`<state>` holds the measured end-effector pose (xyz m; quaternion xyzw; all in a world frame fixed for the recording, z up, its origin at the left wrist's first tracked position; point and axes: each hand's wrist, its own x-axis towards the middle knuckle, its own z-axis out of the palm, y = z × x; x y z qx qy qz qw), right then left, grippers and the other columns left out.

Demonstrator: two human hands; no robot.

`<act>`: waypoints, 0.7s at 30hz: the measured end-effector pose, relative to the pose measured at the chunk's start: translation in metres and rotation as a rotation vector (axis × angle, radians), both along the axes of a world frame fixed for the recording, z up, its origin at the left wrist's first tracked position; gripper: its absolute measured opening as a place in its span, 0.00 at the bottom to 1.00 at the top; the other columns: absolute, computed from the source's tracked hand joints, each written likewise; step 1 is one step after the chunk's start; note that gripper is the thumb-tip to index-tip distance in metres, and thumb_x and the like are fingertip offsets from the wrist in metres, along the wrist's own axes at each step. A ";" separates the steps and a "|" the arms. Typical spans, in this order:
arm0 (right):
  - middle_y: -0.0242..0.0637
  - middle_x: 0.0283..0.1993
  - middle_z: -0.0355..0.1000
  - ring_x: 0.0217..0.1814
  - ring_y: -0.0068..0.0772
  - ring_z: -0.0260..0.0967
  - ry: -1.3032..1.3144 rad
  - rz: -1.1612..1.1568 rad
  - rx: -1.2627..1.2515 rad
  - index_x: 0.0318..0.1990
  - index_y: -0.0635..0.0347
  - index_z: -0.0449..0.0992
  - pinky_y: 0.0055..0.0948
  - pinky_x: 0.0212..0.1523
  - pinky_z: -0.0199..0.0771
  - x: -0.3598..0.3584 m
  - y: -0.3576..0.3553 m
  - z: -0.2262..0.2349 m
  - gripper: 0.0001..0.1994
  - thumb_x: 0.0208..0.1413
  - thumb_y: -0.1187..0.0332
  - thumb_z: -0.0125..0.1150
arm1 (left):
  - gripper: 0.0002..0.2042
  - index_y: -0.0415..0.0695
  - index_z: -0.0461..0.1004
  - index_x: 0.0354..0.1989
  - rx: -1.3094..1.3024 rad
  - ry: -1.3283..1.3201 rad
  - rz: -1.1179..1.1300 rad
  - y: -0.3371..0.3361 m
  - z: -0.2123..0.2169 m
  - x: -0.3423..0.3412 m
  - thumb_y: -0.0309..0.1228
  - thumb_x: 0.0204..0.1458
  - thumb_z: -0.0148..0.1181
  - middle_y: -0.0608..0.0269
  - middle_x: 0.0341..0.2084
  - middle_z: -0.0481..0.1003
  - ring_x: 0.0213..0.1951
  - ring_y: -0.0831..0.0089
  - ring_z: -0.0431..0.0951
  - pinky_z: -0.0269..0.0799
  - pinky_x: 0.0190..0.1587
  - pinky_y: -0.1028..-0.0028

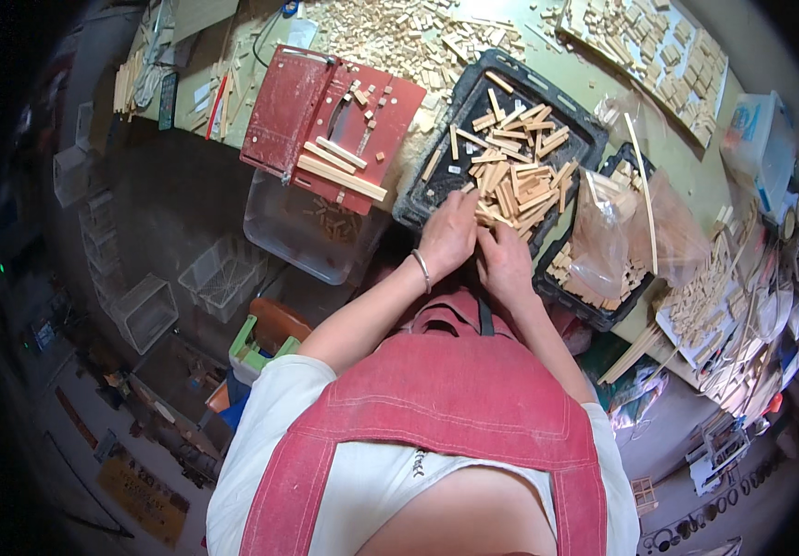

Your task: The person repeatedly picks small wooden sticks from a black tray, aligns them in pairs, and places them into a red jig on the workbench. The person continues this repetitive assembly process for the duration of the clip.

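A black plastic tray (589,139) in front of me holds a heap of short wooden sticks (515,176). Both hands meet at its near edge, right beside the heap. My left hand (452,227), with a bracelet at the wrist, has its fingers curled together over the tray's near rim. Close against it, my right hand (508,258) is bent with its fingertips pressed together by the nearest sticks. Whatever lies between the fingers is too small and too covered to make out.
A red metal machine plate (279,111) with wooden strips (344,176) stands left of the tray, above a clear plastic bin (293,232). Wood offcuts (399,32) litter the table's far side. At right are a second black tray (594,315), plastic bags (598,232) and a board of blocks (645,42).
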<state>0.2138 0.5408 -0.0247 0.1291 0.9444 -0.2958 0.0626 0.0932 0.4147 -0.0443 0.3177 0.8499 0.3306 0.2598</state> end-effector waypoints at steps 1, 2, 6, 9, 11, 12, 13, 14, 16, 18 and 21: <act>0.46 0.48 0.72 0.52 0.54 0.72 0.020 -0.034 0.050 0.59 0.57 0.77 0.49 0.49 0.75 -0.004 0.008 -0.002 0.23 0.53 0.72 0.67 | 0.23 0.39 0.70 0.65 0.184 -0.068 0.065 0.007 0.000 -0.001 0.23 0.60 0.59 0.43 0.51 0.73 0.51 0.42 0.77 0.77 0.55 0.56; 0.46 0.48 0.72 0.51 0.54 0.72 0.040 -0.068 0.100 0.58 0.57 0.78 0.49 0.49 0.75 -0.008 0.016 -0.004 0.22 0.53 0.72 0.66 | 0.23 0.38 0.70 0.66 0.179 -0.073 0.079 0.008 0.002 -0.005 0.23 0.60 0.58 0.43 0.51 0.73 0.51 0.42 0.77 0.76 0.55 0.56; 0.43 0.46 0.72 0.49 0.51 0.70 0.214 -0.188 0.132 0.47 0.59 0.81 0.50 0.51 0.72 -0.020 0.046 -0.001 0.15 0.51 0.71 0.67 | 0.25 0.38 0.70 0.66 0.048 0.116 0.172 -0.011 0.010 -0.024 0.23 0.59 0.59 0.46 0.55 0.71 0.58 0.46 0.73 0.70 0.62 0.52; 0.50 0.60 0.71 0.63 0.54 0.68 0.258 -0.255 0.212 0.57 0.60 0.79 0.52 0.64 0.67 -0.046 0.051 -0.003 0.23 0.53 0.67 0.69 | 0.28 0.35 0.68 0.68 -0.094 0.238 0.172 -0.016 0.017 -0.034 0.24 0.57 0.60 0.45 0.60 0.69 0.60 0.45 0.70 0.70 0.63 0.52; 0.55 0.73 0.62 0.77 0.57 0.58 0.246 -0.280 0.246 0.69 0.59 0.72 0.56 0.74 0.57 -0.071 0.057 -0.015 0.32 0.56 0.61 0.70 | 0.28 0.34 0.67 0.68 -0.149 0.256 0.157 -0.006 0.017 -0.029 0.23 0.57 0.61 0.45 0.61 0.69 0.61 0.44 0.70 0.70 0.64 0.52; 0.56 0.79 0.56 0.83 0.57 0.51 0.191 -0.287 0.271 0.74 0.56 0.68 0.61 0.77 0.51 -0.085 0.061 -0.024 0.37 0.57 0.54 0.69 | 0.28 0.33 0.67 0.68 -0.176 0.264 0.148 0.000 0.016 -0.027 0.23 0.57 0.61 0.44 0.61 0.69 0.61 0.44 0.70 0.70 0.64 0.52; 0.55 0.82 0.53 0.85 0.57 0.48 0.151 -0.288 0.306 0.76 0.52 0.67 0.64 0.79 0.47 -0.103 0.062 -0.029 0.39 0.58 0.51 0.69 | 0.28 0.33 0.67 0.68 -0.052 0.212 0.211 0.002 0.007 -0.023 0.23 0.57 0.61 0.42 0.60 0.70 0.61 0.43 0.71 0.70 0.64 0.52; 0.53 0.84 0.50 0.87 0.56 0.44 0.106 -0.294 0.348 0.77 0.48 0.66 0.68 0.80 0.43 -0.117 0.063 -0.033 0.41 0.58 0.47 0.68 | 0.28 0.33 0.67 0.68 0.039 0.154 0.176 0.005 0.002 -0.021 0.23 0.58 0.61 0.42 0.59 0.70 0.61 0.42 0.72 0.70 0.65 0.52; 0.50 0.86 0.49 0.88 0.56 0.43 0.133 -0.192 0.340 0.78 0.40 0.66 0.71 0.80 0.38 -0.132 0.065 -0.040 0.40 0.57 0.45 0.68 | 0.28 0.32 0.67 0.68 0.212 0.031 0.103 0.011 -0.003 -0.015 0.24 0.58 0.60 0.41 0.57 0.72 0.60 0.42 0.73 0.70 0.65 0.52; 0.48 0.82 0.57 0.86 0.55 0.48 0.086 -0.101 0.317 0.76 0.41 0.69 0.73 0.79 0.42 -0.130 0.065 -0.043 0.38 0.57 0.48 0.69 | 0.25 0.34 0.69 0.65 0.205 -0.007 0.122 0.012 0.002 -0.006 0.24 0.58 0.60 0.42 0.54 0.73 0.58 0.43 0.74 0.70 0.64 0.52; 0.49 0.79 0.60 0.84 0.55 0.49 0.117 -0.090 0.319 0.71 0.48 0.73 0.72 0.78 0.45 -0.096 0.064 -0.038 0.32 0.58 0.55 0.68 | 0.22 0.37 0.72 0.61 0.017 0.142 0.070 -0.002 0.025 -0.011 0.24 0.57 0.61 0.44 0.53 0.73 0.56 0.46 0.74 0.71 0.60 0.52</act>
